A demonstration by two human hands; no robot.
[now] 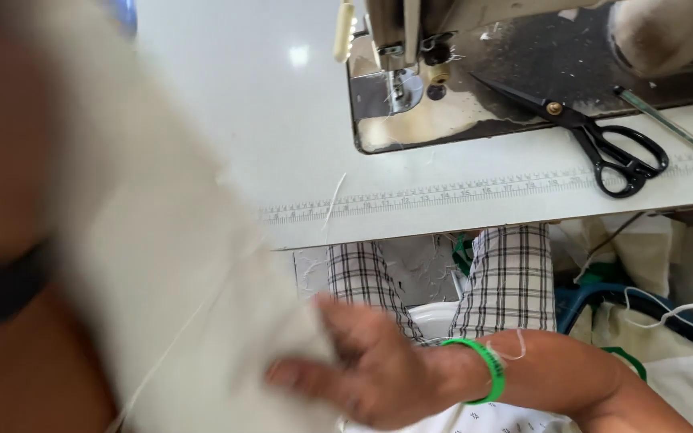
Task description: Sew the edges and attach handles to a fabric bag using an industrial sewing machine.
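Left of table: a blurred sheet of cream cloth fills it — no clear way through.
Table middle: bare white top, open to a hand.
Back: sewing machine blocks the way.
Right edge: black scissors and a pen lie close together — little room between them.

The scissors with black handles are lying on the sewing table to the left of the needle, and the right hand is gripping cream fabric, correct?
Not quite. The head view shows the scissors lying right of the needle, not left. The right hand does grip the cream fabric.
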